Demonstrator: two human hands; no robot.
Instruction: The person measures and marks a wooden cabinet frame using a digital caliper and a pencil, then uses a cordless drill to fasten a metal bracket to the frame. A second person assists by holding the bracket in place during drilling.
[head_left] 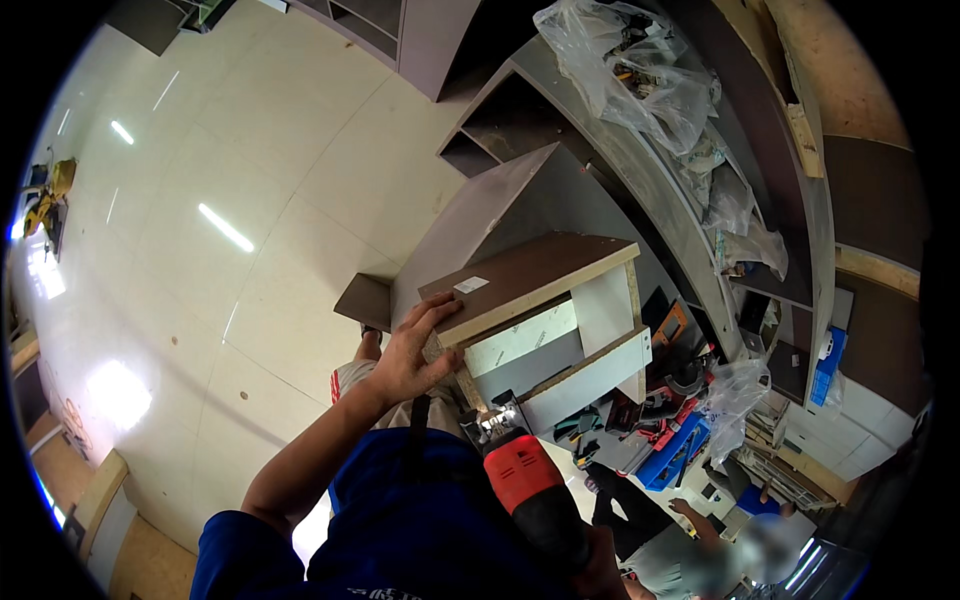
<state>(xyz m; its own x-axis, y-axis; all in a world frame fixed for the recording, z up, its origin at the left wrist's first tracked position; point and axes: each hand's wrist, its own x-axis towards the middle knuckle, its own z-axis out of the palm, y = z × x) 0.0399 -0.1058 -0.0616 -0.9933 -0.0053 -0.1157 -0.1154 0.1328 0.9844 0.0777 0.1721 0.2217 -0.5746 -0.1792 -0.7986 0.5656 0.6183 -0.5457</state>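
Observation:
A brown-topped board box (pixel 555 265) with pale raw edges and a white inside stands in front of me, its open side facing me. My left hand (pixel 410 355) lies on its near left corner, fingers apart on the brown top and thumb over the raw edge. A red and black jigsaw (pixel 525 475) is in my right hand (pixel 600 565), which is partly cut off at the lower edge. The saw's metal foot (pixel 495 422) sits by the box's lower left edge, at the end of a white front strip (pixel 590 380). The blade is hard to make out.
Grey cabinet parts (pixel 540 190) stand behind the box. Clear plastic bags (pixel 640 75) lie on a long panel at the right. Tools fill a blue tray (pixel 680 455) right of the box. Another person (pixel 680 560) is close at lower right. Pale tiled floor (pixel 260 180) spreads left.

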